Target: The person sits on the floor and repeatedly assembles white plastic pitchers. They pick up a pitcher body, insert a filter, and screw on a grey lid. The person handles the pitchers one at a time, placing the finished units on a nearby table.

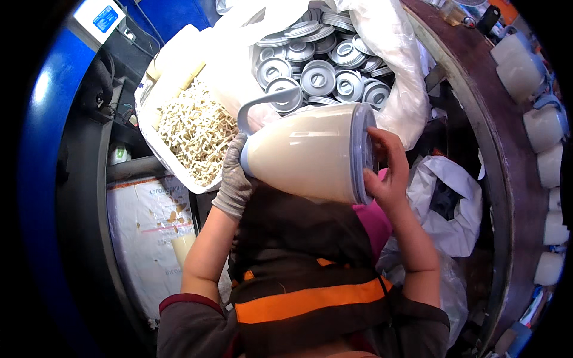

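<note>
A large cream plastic jug lies on its side in the air before my chest. Its curved grey handle sticks up from the narrower left end, and a grey ring circles the wide right end. My left hand, in a grey work glove, is closed round the narrow end beside the handle's root. At the other end my bare right hand grips the ring, its thumb and fingers bent against the end face. What the fingertips touch on that face is partly hidden.
Behind the jug, a white plastic bag holds many round grey lids. To its left, another lined container holds small cream plastic pieces. Several cream jugs line the brown bench at right. A blue panel stands left.
</note>
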`<move>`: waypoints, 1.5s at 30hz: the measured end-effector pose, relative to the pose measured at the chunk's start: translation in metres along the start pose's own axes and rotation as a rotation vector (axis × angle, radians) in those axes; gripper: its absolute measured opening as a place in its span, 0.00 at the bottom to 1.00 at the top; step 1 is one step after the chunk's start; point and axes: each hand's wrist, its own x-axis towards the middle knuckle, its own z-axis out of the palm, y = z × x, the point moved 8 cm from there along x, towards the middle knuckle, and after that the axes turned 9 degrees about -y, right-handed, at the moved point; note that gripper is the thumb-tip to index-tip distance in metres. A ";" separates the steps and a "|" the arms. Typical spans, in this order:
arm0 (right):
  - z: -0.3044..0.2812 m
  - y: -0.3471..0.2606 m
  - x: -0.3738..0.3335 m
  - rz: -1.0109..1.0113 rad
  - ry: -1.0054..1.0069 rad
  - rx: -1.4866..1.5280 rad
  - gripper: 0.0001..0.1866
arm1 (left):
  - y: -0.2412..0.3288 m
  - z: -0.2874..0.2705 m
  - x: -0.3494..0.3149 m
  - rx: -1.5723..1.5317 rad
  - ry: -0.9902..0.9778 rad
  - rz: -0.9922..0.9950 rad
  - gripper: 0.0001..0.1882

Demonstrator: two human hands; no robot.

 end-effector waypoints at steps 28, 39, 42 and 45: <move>0.022 0.034 -0.075 0.802 -0.412 0.591 0.32 | 0.032 0.092 -0.058 0.889 -0.136 0.305 0.26; 0.036 0.088 -0.099 0.713 -0.043 0.691 0.23 | 0.026 0.113 -0.062 1.214 -0.262 0.531 0.25; 0.069 0.090 -0.124 1.065 -0.070 1.093 0.23 | 0.027 0.145 -0.065 1.448 -0.345 0.692 0.26; 0.053 0.098 -0.127 1.076 -0.236 0.870 0.25 | 0.032 0.096 -0.045 1.205 -0.230 0.334 0.25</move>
